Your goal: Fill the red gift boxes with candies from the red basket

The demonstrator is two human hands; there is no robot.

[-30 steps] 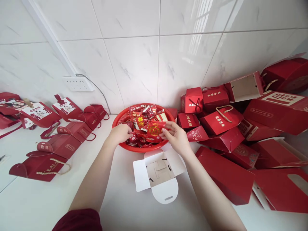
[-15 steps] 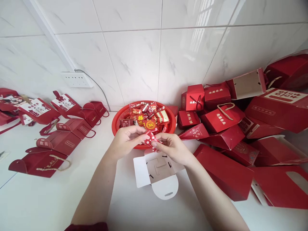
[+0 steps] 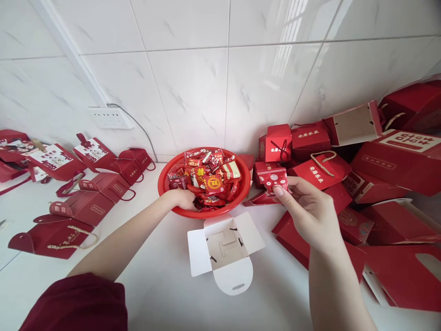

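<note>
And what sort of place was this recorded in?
Probably a kitchen or small workroom; I can't tell which. A white counter meets a glossy tiled wall with a socket strip, and red cartons lie on both sides of a basket of wrapped packets.

Glossy white tiles (image 3: 189,87) with faint gray veining cover the wall behind the white counter (image 3: 165,276). On the left, a slanting white conduit (image 3: 69,50) meets a socket strip (image 3: 110,118), and a gray cable (image 3: 139,126) curves down toward the counter's back edge. A barred, window-like reflection (image 3: 287,37) brightens the upper right tiles.
</note>
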